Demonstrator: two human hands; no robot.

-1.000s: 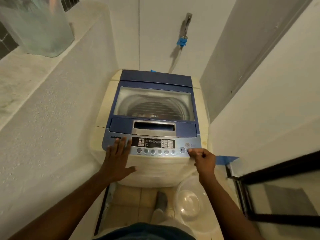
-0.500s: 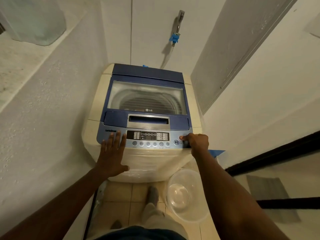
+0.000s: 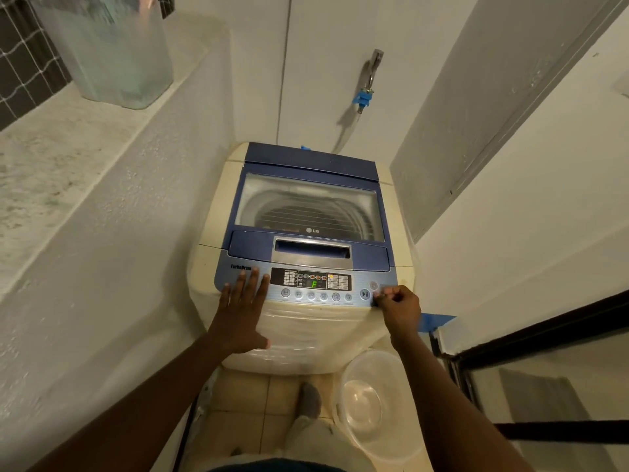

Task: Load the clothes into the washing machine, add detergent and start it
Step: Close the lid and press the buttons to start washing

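A cream top-loading washing machine (image 3: pixel 299 332) with a blue lid (image 3: pixel 309 165) stands between two walls, its lid closed. Through the lid window (image 3: pixel 308 207) the drum shows; what lies inside is unclear. The control panel (image 3: pixel 311 284) is lit, with a green "F" on its display (image 3: pixel 313 284). My left hand (image 3: pixel 243 310) lies flat, fingers spread, on the panel's left end and front edge. My right hand (image 3: pixel 398 306) is curled, its fingertips at the panel's right end beside the start/pause button (image 3: pixel 365 294).
A clear plastic basin (image 3: pixel 374 407) sits on the tiled floor by the machine's right front corner, next to my foot (image 3: pixel 309 398). A translucent bin (image 3: pixel 112 52) stands on the left ledge. A tap (image 3: pixel 369 80) with blue fitting is on the back wall. A dark-framed door is at right.
The display has lit up with a green "F". My right hand has drawn back slightly toward the panel's right edge. My left hand has stayed flat on the machine.
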